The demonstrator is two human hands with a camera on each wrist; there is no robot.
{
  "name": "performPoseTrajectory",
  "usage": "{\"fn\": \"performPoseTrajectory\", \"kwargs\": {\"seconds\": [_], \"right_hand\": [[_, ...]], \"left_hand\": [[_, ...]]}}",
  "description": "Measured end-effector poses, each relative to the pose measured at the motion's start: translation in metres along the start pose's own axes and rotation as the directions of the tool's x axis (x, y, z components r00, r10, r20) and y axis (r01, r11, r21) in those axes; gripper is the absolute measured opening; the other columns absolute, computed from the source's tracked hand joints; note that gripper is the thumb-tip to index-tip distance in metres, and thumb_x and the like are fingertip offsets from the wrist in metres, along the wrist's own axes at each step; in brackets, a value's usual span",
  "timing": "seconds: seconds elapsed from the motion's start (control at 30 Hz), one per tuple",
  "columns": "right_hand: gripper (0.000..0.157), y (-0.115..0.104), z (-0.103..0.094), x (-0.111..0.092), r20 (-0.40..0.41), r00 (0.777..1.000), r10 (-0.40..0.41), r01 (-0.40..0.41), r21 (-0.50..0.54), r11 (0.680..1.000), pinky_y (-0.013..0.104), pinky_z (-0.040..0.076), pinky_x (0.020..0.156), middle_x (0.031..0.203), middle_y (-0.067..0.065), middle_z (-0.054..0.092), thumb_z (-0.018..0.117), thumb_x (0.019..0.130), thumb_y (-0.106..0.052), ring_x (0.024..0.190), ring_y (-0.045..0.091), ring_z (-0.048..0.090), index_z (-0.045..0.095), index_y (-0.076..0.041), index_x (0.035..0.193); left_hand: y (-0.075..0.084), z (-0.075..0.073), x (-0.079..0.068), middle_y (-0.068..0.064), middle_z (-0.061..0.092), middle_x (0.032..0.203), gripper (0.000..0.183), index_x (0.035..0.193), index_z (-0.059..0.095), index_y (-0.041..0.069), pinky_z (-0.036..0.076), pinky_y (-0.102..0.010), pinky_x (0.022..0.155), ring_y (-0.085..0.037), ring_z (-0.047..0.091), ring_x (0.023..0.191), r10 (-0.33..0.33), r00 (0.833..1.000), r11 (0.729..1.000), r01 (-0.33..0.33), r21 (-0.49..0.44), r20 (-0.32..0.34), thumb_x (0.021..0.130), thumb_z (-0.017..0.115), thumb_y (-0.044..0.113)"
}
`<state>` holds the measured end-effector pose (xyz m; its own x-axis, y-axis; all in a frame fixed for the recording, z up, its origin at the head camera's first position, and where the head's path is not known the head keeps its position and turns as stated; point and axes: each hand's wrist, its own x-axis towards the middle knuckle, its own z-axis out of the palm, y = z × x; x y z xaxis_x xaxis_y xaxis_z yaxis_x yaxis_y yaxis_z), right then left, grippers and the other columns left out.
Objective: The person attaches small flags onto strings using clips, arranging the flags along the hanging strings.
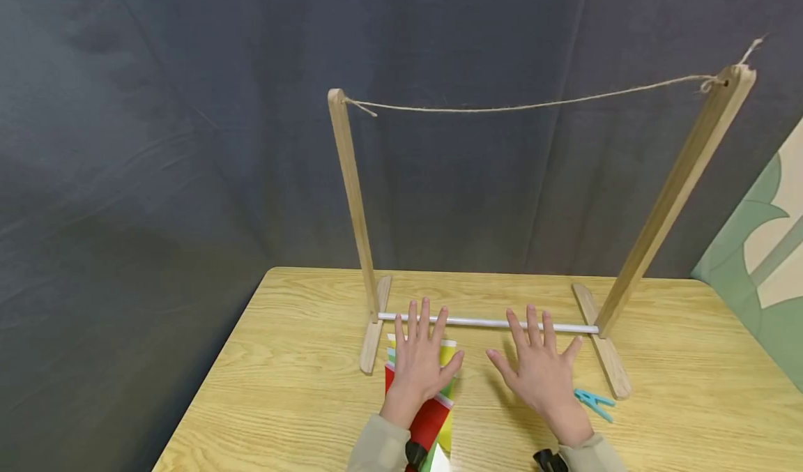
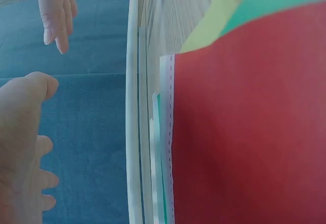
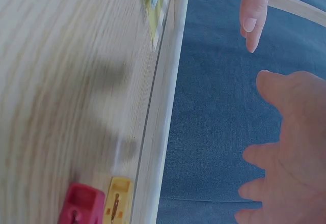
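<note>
The pile of pennants (image 2: 249, 117) lay on the worktop (image 1: 270, 367), beneath the left grip (image 1: 420, 367), red uppermost with green and yellow showing; they looked light, limp and thin, likely to slide over one another and crease; the stitched white hem (image 2: 167, 112) – probably the stiffest part – seemed the best place to pinch. Both the left grip and the right grip (image 1: 542, 378) were spread, fingers straight, holding nothing; a blue clothespin (image 1: 588, 397) lay beside the right one.

The left hand and sleeve (image 1: 379, 447) covered much of the pile; its near end ran out of the head view, so the count could not be told; a red clip (image 3: 82, 203) and a yellow clip (image 3: 118, 193) showed only in the wrist views – the red one cut off.
</note>
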<state>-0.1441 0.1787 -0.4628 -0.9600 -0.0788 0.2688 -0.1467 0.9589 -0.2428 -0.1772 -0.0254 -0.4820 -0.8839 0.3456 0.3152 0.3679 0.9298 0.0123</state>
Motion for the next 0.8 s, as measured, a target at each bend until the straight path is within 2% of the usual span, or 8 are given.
{"fn": "performPoseTrajectory", "kwargs": {"seconds": [0.2,0.33,0.4,0.5,0.67,0.8], "right_hand": [[0.076,0.0,0.0,0.0,0.008,1.0,-0.002,0.002,-0.011,1.0,0.081,0.002,0.088,0.148,0.029,0.021,0.046,0.09,-0.059,0.135,0.049,0.013,0.033,-0.008,0.145],[0.077,-0.002,-0.002,0.0,0.008,1.0,-0.002,0.002,-0.016,1.0,0.081,0.006,0.089,0.148,0.028,0.021,0.047,0.09,-0.059,0.135,0.048,0.016,0.032,-0.008,0.146],[0.077,-0.002,-0.004,-0.001,0.006,1.0,-0.006,0.007,-0.014,1.0,0.08,0.01,0.09,0.148,0.027,0.022,0.048,0.09,-0.057,0.134,0.048,0.019,0.031,-0.008,0.146],[0.074,-0.001,-0.006,-0.002,-0.012,1.0,-0.012,0.013,0.001,1.0,0.079,0.016,0.09,0.147,0.027,0.025,0.053,0.09,-0.052,0.132,0.048,0.023,0.032,-0.007,0.145],[0.072,0.003,-0.009,-0.005,-0.057,0.998,-0.028,0.03,0.026,0.999,0.074,0.027,0.088,0.144,0.028,0.031,0.062,0.088,-0.04,0.129,0.047,0.03,0.034,-0.003,0.143],[0.07,0.008,-0.009,-0.007,-0.125,0.99,-0.07,0.076,0.046,0.996,0.069,0.036,0.083,0.138,0.027,0.04,0.069,0.084,-0.032,0.12,0.046,0.042,0.039,-0.001,0.14]], "left_hand": [[-0.001,0.0,0.0,-0.014,0.016,0.154,0.074,0.149,0.025,0.02,0.015,-0.057,0.109,-0.034,0.011,0.141,0.002,1.0,1.0,-0.002,0.006,-0.005,0.09,0.038,0.062],[-0.005,0.002,0.0,-0.014,0.018,0.154,0.072,0.149,0.026,0.019,0.016,-0.057,0.108,-0.035,0.012,0.141,0.009,1.0,0.999,-0.01,-0.045,-0.004,0.091,0.041,0.058],[-0.009,0.002,0.0,-0.015,0.021,0.152,0.07,0.148,0.029,0.017,0.017,-0.058,0.108,-0.036,0.015,0.14,0.011,1.0,0.995,-0.011,-0.101,-0.007,0.091,0.044,0.054],[-0.017,0.0,0.0,-0.017,0.028,0.149,0.065,0.146,0.033,0.014,0.018,-0.059,0.106,-0.037,0.019,0.138,0.014,1.0,0.981,-0.016,-0.195,-0.01,0.092,0.048,0.046],[-0.031,-0.002,-0.002,-0.019,0.041,0.141,0.056,0.14,0.04,0.007,0.025,-0.06,0.102,-0.038,0.031,0.132,0.036,0.998,0.941,-0.053,-0.336,-0.056,0.09,0.054,0.028],[-0.043,-0.002,-0.005,-0.017,0.052,0.13,0.048,0.132,0.049,0.002,0.037,-0.052,0.098,-0.033,0.047,0.121,0.05,0.992,0.905,-0.094,-0.416,-0.115,0.088,0.058,0.02]]}}
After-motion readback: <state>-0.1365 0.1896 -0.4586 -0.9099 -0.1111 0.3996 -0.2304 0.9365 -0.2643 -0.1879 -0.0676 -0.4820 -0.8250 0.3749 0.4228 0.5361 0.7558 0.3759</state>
